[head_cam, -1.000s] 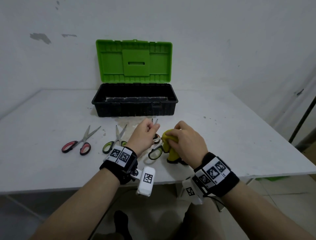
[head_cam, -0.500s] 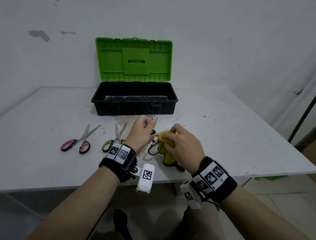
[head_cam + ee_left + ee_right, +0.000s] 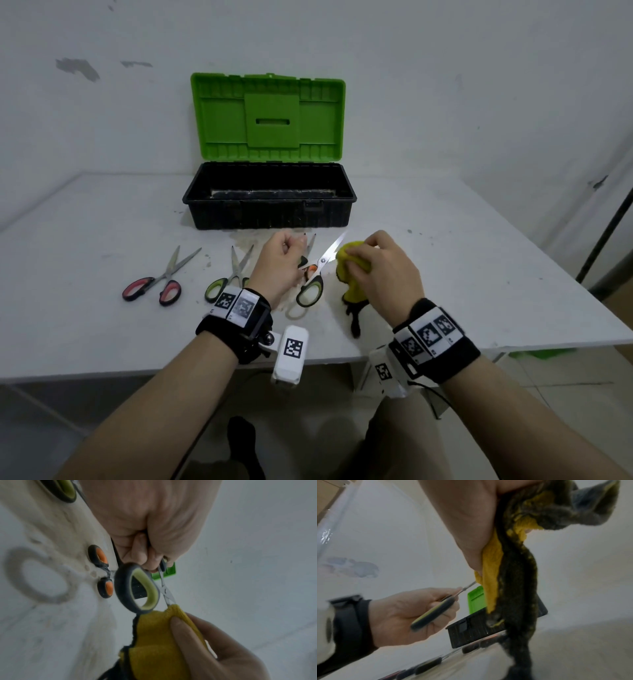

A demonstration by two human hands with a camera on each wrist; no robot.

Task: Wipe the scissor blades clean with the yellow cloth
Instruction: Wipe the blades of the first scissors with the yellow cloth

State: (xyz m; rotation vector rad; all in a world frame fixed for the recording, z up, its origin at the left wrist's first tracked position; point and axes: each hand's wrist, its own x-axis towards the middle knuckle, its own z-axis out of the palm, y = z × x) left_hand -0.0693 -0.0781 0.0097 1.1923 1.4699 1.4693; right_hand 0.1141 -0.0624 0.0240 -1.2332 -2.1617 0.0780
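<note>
Above the near edge of the tabletop (image 3: pixel 445 240), the left hand (image 3: pixel 277 263) grips one handle of the green-handled scissors (image 3: pixel 317 274), blades splayed and pointing far-right. The right hand (image 3: pixel 380 270) pinches the yellow cloth (image 3: pixel 352 260) around one blade, its dark tail hanging to the surface. The stroke would go best from pivot to tip, cloth folded over the blade's flat, fingertips off the edge, the handle held steady. Three other pairs lie to the left; an open toolbox (image 3: pixel 270 202) stands beyond.
</note>
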